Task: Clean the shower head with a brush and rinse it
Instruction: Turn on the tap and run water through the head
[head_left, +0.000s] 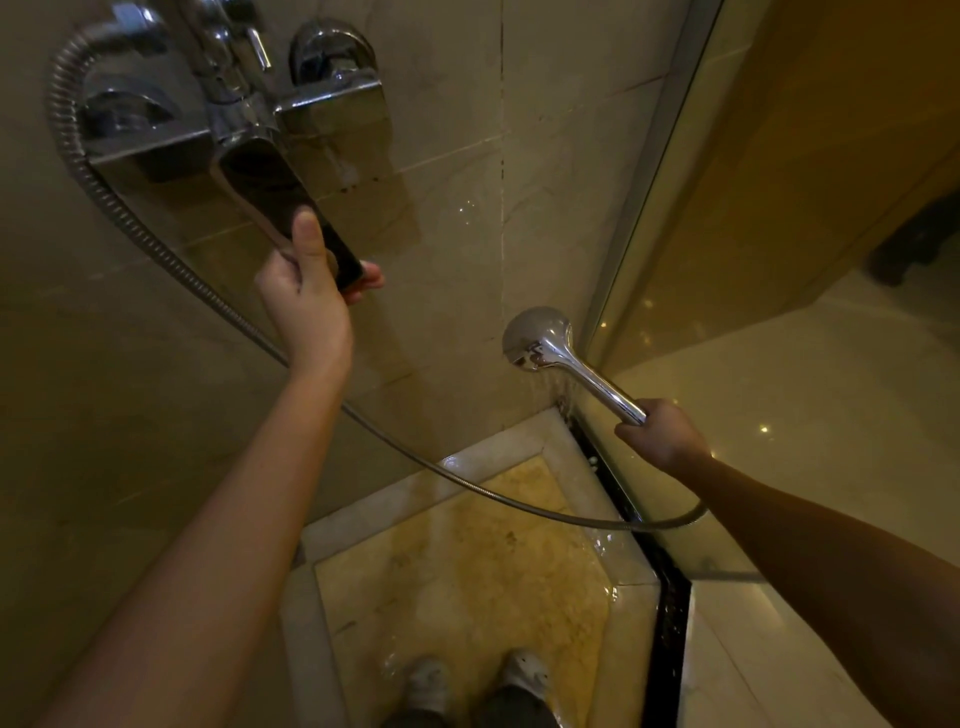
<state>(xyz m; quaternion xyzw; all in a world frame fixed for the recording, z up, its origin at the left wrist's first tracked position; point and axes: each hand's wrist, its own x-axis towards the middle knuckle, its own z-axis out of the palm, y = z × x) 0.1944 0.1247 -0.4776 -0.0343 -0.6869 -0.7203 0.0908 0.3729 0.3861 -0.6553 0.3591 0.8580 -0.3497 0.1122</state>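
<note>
My right hand (662, 435) grips the chrome handle of the shower head (540, 340), holding it out toward the corner of the stall with its face turned down. Water streams from it onto the wall corner and floor. My left hand (306, 291) holds the end of the long chrome faucet lever (283, 202), thumb on top and fingers underneath. A ribbed metal hose (171, 265) runs from the mixer down and across to the handle. No brush is in view.
The chrome mixer body (311, 104) is mounted on the tiled wall at upper left. A glass partition (675, 260) stands at right, with a black drain channel (665, 597) along its base. The wet yellowish shower floor (467, 571) lies below, my shoes at its near edge.
</note>
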